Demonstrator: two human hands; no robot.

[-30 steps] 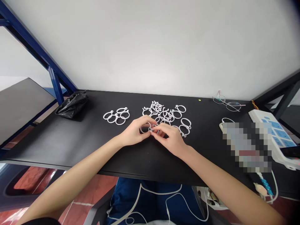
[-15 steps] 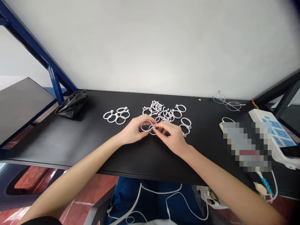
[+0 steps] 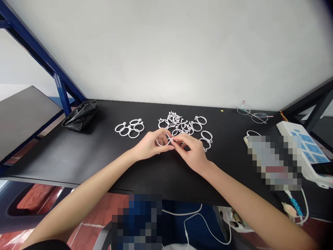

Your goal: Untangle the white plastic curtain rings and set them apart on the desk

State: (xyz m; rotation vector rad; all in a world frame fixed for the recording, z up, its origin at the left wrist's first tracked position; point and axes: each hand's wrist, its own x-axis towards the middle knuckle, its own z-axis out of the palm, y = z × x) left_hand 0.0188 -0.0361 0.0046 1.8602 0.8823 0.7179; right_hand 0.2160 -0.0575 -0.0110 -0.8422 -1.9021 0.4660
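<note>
A white plastic curtain ring [image 3: 162,145] is held up just over the table between my two hands. My left hand [image 3: 149,144] has its fingers curled around the ring, its thumb reaching toward the small end piece. Fingertips of my right hand [image 3: 191,149] pinch the ring at that same end, covering most of it. Behind my hands lies a loose pile of similar white rings [image 3: 173,120], some with open ends sticking up. A separate group of rings [image 3: 134,135] rests to the left, and a few more rings [image 3: 206,132] lie to the right.
The black table [image 3: 104,159] meets a white wall. A crumpled black plastic bag [image 3: 82,116] sits at the left. Eyeglasses [image 3: 251,114], a white power strip [image 3: 303,146] and a blurred-out object [image 3: 273,161] with cables are on the right. A white cable hangs below the edge.
The held ring has turned slightly, and my left thumb has moved right, closer to my right fingertips. Rings on the table stay where they were.
</note>
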